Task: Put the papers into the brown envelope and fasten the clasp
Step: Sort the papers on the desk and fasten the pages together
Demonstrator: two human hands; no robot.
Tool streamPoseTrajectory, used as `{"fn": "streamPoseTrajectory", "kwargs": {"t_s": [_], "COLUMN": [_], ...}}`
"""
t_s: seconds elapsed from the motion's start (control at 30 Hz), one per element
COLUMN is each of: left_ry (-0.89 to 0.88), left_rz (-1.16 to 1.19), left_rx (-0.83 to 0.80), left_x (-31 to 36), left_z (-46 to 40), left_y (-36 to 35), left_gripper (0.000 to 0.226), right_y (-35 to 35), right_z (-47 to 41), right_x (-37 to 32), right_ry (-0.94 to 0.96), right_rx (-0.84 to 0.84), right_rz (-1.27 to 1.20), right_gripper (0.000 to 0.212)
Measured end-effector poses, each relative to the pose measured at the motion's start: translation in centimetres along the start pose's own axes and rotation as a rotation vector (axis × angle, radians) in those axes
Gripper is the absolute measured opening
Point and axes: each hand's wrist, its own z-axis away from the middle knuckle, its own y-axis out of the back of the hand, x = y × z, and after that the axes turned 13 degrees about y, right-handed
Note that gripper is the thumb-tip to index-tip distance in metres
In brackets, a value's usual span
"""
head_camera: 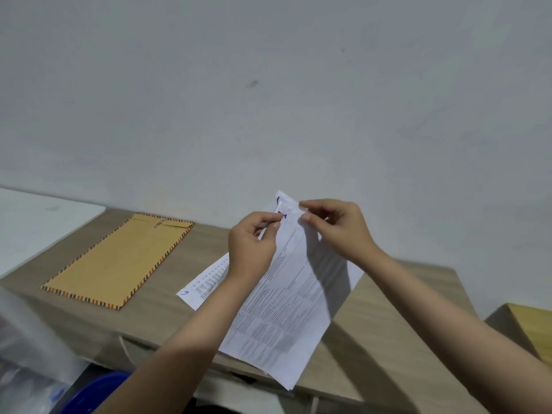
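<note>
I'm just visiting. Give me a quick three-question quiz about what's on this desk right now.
1. True or false: the papers are already inside the envelope.
2. Which holds the papers' top edge: A) left hand only, B) right hand only, C) both?
3. Fill in: a sheet on the desk bears the handwritten number ___.

Key: 1 false; 2 C; 3 nine.

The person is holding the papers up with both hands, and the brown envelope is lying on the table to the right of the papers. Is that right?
Not quite. In the head view the brown envelope lies on the table to the left of the papers, not the right. The rest holds: the left hand and right hand both pinch the papers' top edge.
</note>
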Motion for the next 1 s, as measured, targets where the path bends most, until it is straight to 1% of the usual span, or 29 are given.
{"fn": "streamPoseTrajectory", "kwargs": {"t_s": [0.17,0.4,0.63,0.77,0.87,1.0], "left_ry": [-0.068,-0.04,-0.115,-0.191,-0.161,-0.158], "left_rz": [-0.003,0.056,0.022,-0.031,-0.033,-0.062], "left_rx": [-0.018,-0.021,-0.058,-0.065,-0.081,-0.159], "left_x": [-0.2,-0.8,-0.8,-0.9,-0.7,-0.3], "left_z": [1.2,2.1,2.2,2.2,2.1,2.1], "left_y": [-1.7,-3.4,-4.4,-4.6,-4.7,-4.5], "left_gripper": [0.026,0.028,0.022,0.02,0.023,0.025], "right_y": [0.9,2.4,3.7,3.8,3.9,4.3], "right_z": [2.6,4.6,5.6,6.1,6.3,6.3], "right_x": [0.1,0.0,0.1,0.1,-0.1,0.1], "right_ry": [-0.036,-0.047,-0.022,-0.008,-0.002,-0.019], "right_rx": [0.052,0.129,0.108,0.107,0.113,0.123], "right_rz": [-0.043,0.015,0.086,0.072,0.045,0.025], "right_gripper": [0.031,0.027,0.03,0.03,0.031,0.031]}}
